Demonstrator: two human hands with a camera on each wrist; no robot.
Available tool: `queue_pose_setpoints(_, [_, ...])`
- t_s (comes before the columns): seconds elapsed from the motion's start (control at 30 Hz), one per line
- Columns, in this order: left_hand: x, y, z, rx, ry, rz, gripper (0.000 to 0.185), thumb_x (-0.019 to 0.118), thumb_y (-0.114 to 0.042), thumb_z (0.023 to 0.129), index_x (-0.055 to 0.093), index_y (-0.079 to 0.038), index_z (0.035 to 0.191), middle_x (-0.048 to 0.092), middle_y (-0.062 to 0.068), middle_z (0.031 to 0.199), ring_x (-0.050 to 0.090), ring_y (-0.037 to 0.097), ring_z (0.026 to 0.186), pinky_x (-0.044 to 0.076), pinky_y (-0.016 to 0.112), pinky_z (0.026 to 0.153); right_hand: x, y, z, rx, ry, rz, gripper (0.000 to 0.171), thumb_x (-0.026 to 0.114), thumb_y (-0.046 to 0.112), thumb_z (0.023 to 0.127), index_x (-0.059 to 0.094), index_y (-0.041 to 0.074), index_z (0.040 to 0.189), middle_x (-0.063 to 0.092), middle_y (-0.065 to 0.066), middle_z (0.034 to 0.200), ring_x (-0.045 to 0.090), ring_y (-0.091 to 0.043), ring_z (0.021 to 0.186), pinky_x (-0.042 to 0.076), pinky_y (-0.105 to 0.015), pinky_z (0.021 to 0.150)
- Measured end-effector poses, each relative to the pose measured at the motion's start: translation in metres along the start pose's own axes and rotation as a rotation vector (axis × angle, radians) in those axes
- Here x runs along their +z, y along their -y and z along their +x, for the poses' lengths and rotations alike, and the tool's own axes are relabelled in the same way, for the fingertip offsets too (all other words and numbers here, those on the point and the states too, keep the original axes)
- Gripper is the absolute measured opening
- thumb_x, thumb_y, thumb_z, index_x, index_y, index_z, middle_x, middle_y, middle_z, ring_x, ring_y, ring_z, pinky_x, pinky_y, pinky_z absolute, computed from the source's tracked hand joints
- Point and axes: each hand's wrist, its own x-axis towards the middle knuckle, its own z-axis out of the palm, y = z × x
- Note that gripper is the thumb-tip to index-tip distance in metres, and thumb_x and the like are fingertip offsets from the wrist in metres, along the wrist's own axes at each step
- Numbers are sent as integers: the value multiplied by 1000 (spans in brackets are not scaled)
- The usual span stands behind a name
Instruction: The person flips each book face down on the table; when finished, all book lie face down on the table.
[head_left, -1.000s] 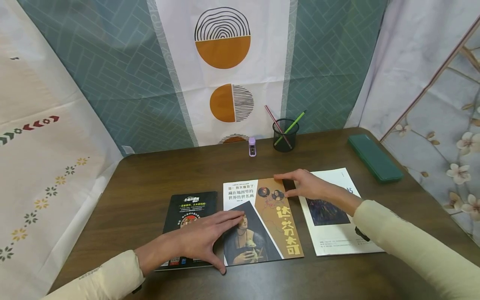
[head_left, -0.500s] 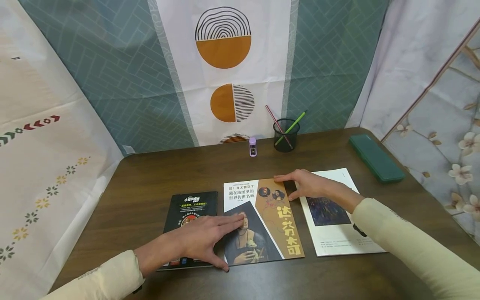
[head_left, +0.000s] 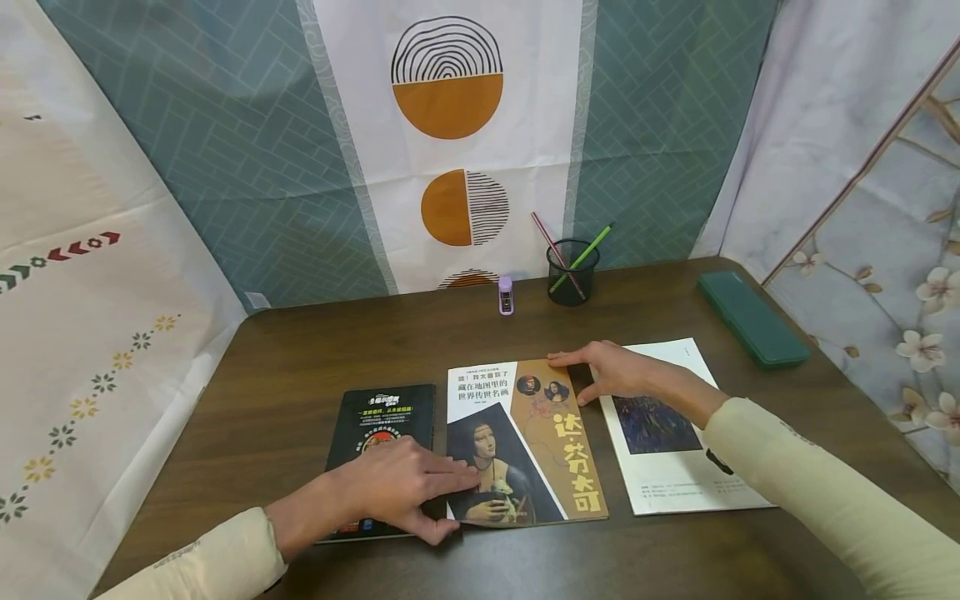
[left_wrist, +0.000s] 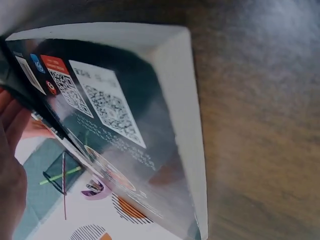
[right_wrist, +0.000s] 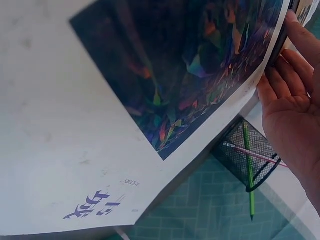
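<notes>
Middle book [head_left: 525, 442]: lying flat on the near part of the table [head_left: 300, 350], between the black book [head_left: 378, 433] on the left and the white book [head_left: 675, 467] on the right.
Handling: looking thin, light, glossy, likely slippery and bendy; best taken at the left edge and far right corner.
Left hand [head_left: 390, 492]: resting across the black book, fingers extended together, tips touching the middle book's left edge, thumb at the near corner.
Right hand [head_left: 615, 371]: lying flat, fingers loosely spread, touching the far right corner.

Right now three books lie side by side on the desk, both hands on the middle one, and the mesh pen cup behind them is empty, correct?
Not quite: the mesh pen cup holds a green and a pink pencil, as the head view shows. The rest stands.
</notes>
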Motion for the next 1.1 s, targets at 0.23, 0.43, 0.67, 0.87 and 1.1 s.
queue_pose_setpoints(0.23, [-3,0,0,30,-226,81,39,53,-33,108,82,-9,118,79,1,116,76,7,99,56,14,71,-1,1,-1,0,3,-5,79,89,8,85,53,6,156,46,-18,162,41,-44,149,39,-62,116])
queue_pose_setpoints(0.43, [-13,2,2,-14,-364,98,39,47,-26,113,80,-4,118,81,3,109,78,9,91,59,18,69,2,-1,-1,-10,-6,10,78,88,7,87,53,5,156,46,-19,162,42,-45,148,41,-60,114])
queue_pose_setpoints(0.67, [-23,4,2,-115,-471,24,42,44,-26,116,76,0,124,81,6,106,78,12,75,62,24,69,5,-4,0,-16,-55,0,59,74,-1,98,57,5,153,55,-21,154,55,-42,138,51,-54,106])
queue_pose_setpoints(0.87, [-34,6,4,-219,-514,-23,46,43,-32,117,78,-4,122,59,-11,62,36,1,44,33,9,49,6,-5,-1,-79,-152,70,39,66,-7,100,67,-3,139,69,-20,135,67,-39,123,54,-54,102])
queue_pose_setpoints(1.1, [-49,12,11,-189,-684,33,39,47,-29,116,78,-5,113,42,-15,55,28,-1,43,25,11,44,7,-5,-6,-132,-296,174,25,71,2,98,75,-2,122,78,-10,112,73,-27,100,58,-51,93])
